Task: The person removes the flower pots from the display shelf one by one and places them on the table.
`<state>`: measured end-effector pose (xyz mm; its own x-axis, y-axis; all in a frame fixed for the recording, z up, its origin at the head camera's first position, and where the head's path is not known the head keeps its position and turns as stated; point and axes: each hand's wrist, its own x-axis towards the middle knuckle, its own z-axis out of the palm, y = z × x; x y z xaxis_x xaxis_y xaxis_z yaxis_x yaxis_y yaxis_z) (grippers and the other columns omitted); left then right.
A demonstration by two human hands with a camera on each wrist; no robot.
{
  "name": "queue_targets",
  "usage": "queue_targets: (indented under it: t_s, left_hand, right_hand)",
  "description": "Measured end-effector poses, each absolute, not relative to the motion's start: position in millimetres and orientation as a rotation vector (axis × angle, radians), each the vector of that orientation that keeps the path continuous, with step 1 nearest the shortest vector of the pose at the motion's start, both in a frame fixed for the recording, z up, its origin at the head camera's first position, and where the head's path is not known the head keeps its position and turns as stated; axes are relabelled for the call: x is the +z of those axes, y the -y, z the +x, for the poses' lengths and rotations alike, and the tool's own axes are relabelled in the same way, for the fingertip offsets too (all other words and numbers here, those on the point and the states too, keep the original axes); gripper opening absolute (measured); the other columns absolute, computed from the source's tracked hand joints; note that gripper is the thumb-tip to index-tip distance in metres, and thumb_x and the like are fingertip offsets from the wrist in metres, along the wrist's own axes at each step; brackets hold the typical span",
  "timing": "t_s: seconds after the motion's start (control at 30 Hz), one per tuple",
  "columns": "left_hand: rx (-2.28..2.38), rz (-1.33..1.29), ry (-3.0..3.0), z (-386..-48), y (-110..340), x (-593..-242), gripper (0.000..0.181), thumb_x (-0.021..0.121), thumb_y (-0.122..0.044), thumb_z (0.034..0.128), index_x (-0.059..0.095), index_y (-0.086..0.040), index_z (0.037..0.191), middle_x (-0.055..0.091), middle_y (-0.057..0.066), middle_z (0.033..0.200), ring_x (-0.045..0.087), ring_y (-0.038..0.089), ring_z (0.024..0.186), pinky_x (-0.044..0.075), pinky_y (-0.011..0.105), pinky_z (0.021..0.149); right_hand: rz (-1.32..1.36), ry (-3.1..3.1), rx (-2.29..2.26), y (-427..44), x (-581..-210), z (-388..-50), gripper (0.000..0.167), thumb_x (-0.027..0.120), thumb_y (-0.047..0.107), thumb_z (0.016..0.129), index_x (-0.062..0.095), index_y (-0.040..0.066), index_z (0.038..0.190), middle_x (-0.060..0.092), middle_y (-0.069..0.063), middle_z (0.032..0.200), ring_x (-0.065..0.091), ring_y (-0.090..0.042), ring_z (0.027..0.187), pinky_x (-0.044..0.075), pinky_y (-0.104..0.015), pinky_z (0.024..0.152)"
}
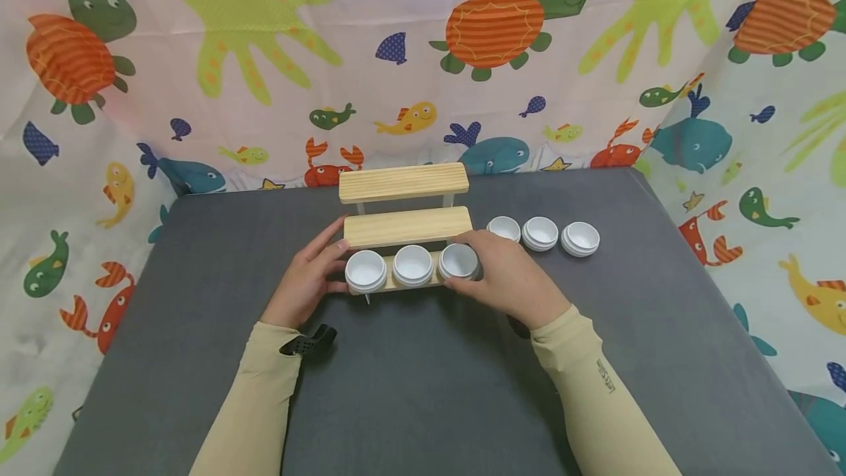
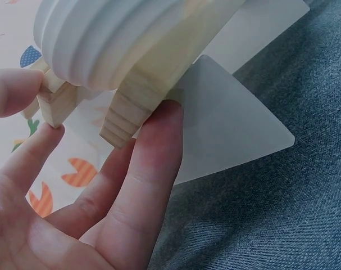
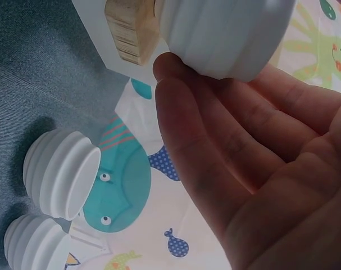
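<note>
A three-tier stand (image 1: 405,227) has pale wooden boards on translucent side supports. Its left end is gripped by my left hand (image 1: 305,274); in the left wrist view, the thumb and fingers meet the ends of two boards (image 2: 137,104). Three ribbed white cups stand upright in a row on the lowest board: a left cup (image 1: 366,270), a middle cup (image 1: 413,265) and a right cup (image 1: 459,261). My right hand (image 1: 518,278) holds the right cup between thumb and fingers. The right wrist view has this cup (image 3: 226,36) beside the board's end (image 3: 131,31).
Three more white cups rest on the grey tabletop (image 1: 410,402) right of the stand: one (image 1: 504,228) partly behind my right hand, another (image 1: 540,233) and a third (image 1: 581,239). Behind the table hangs a cloth (image 1: 410,79) printed with sea animals.
</note>
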<state>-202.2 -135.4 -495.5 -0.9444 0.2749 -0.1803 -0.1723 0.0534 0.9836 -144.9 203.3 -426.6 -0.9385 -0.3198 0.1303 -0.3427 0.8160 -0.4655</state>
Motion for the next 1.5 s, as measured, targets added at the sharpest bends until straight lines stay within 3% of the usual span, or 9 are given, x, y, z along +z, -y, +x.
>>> queue_targets:
  t_s: [0.53, 0.87, 1.5]
  left_hand:
    - [1.973, 0.078, -1.991, -203, 134, -483, 0.058, 0.062, -0.044, 0.1106, 0.041, -0.044, 0.165, 0.059, 0.015, 0.156, 0.072, 0.021, 0.113, 0.066, 0.04, 0.079]
    - [1.983, 0.083, -1.988, -203, 135, -485, 0.058, 0.062, -0.043, 0.1108, 0.042, -0.044, 0.165, 0.059, 0.015, 0.156, 0.073, 0.019, 0.112, 0.066, 0.04, 0.079]
    - [2.001, 0.086, -1.973, -200, 136, -490, 0.058, 0.062, -0.042, 0.1108, 0.042, -0.045, 0.165, 0.059, 0.016, 0.156, 0.074, 0.018, 0.11, 0.066, 0.039, 0.079]
  right_hand:
    - [0.498, 2.975, 0.817, -213, -413, -141, 0.064, 0.09, 0.04, 0.088, 0.068, 0.01, 0.141, 0.074, -0.006, 0.135, 0.07, -0.026, 0.123, 0.056, -0.049, 0.109]
    - [0.331, 2.947, 0.797, -243, -419, -128, 0.057, 0.092, 0.037, 0.086, 0.071, 0.013, 0.133, 0.076, -0.004, 0.12, 0.069, -0.025, 0.102, 0.058, -0.048, 0.091]
    - [0.231, 3.005, 0.728, -262, -440, -136, 0.051, 0.088, 0.03, 0.088, 0.069, 0.003, 0.128, 0.077, -0.013, 0.11, 0.07, -0.029, 0.095, 0.058, -0.052, 0.086]
